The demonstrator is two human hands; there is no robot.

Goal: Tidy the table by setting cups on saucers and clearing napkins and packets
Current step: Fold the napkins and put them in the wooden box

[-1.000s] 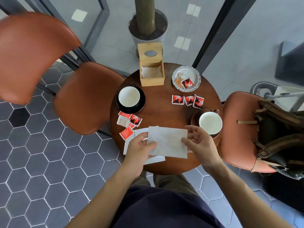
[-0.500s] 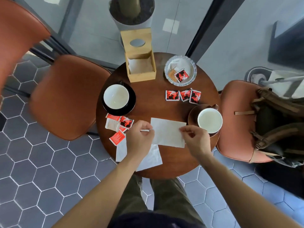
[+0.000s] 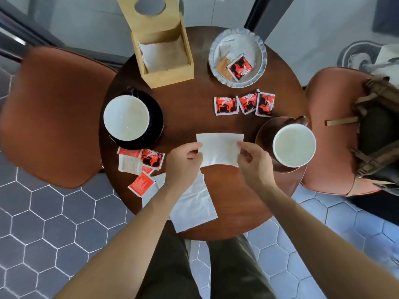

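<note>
Left hand: the left hand [image 3: 183, 162] sits at centre frame, fingers curled, thumb and fingertips pinching the left edge of the folded napkin [image 3: 219, 148].
Right hand: the right hand [image 3: 252, 160] pinches the napkin's right edge between thumb and forefinger, the other fingers curled under.
Folded napkin: white, held between both hands over the middle of the round wooden table [image 3: 194, 124]; whether it touches the wood cannot be told.
Second napkin: a flat white napkin [image 3: 193, 203] lies lower centre, partly under the left forearm, overhanging the table's near edge.
Left cup: a white cup [image 3: 126, 117] stands on a black saucer [image 3: 156, 119], left of centre.
Right cup: a white cup [image 3: 294, 145] stands on a brown saucer [image 3: 266, 134], right of centre.
Packets, left: red and white packets [image 3: 141, 164] scattered just below the black saucer.
Packets, upper right: three red packets [image 3: 244, 104] in a row, touching.
Plate: a scalloped plate [image 3: 262, 59] at upper right holds more packets.
Napkin holder: a wooden napkin box [image 3: 170, 76] at top centre, with napkins inside.
</note>
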